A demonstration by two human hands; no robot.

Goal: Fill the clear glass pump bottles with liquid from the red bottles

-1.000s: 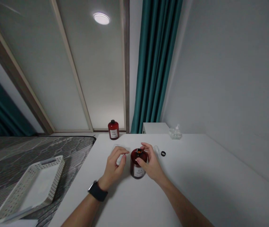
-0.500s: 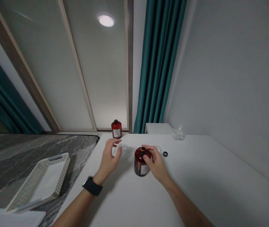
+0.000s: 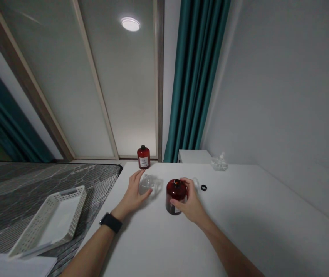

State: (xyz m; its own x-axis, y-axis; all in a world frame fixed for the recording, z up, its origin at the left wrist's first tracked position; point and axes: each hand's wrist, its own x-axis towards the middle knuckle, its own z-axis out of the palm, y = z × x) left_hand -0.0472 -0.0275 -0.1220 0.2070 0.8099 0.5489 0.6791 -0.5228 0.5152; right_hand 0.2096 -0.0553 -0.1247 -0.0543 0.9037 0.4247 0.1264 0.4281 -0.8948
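My right hand [image 3: 188, 200] is wrapped round the body of a dark red bottle [image 3: 173, 192] that stands upright on the white table. The bottle's neck is uncapped, and my fingers partly cover its label. My left hand [image 3: 134, 192], fingers and thumb spread, is beside a clear plastic container [image 3: 148, 182]; whether it touches the container I cannot tell. To the right of the held bottle lies a small black ring [image 3: 203, 187], and a small clear piece [image 3: 195, 182] sits between the two, partly behind my right hand.
A second red bottle [image 3: 143, 157] with a black top stands at the table's far left corner. Crumpled clear plastic [image 3: 219, 162] lies at the far edge. Left of the table [image 3: 164, 246], a white perforated basket [image 3: 76, 215] and papers [image 3: 17, 265] rest on a grey patterned surface.
My left hand has opened wider and lowered toward the clear container. My right hand has shifted its grip lower round the bottle, covering more of the label.
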